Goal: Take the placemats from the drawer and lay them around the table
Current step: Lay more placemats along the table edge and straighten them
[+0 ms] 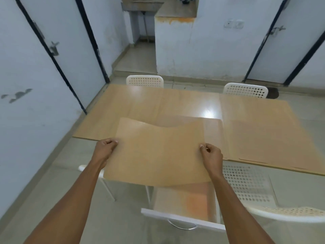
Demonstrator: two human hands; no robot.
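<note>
Both hands, left hand (105, 147) and right hand (210, 153), pinch a placemat (156, 154); long axis crosswise; table (158, 104) at twelve o'clock.

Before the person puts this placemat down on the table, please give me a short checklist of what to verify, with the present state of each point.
1. Both hands hold the placemat: ok. The left hand pinches its left edge, the right hand its right edge.
2. Placemat is flat: not ok. Its far edge sags in the middle.
3. Table has free space ahead: ok, bare wood on the left part.
4. Other mats already laid: cannot tell. Faint outlines on the right part of the table are blurred.
5. Drawer is closed: not ok. It stands open below the hands.
6. Chairs clear of the path: ok. The near chair is to the right.
</note>
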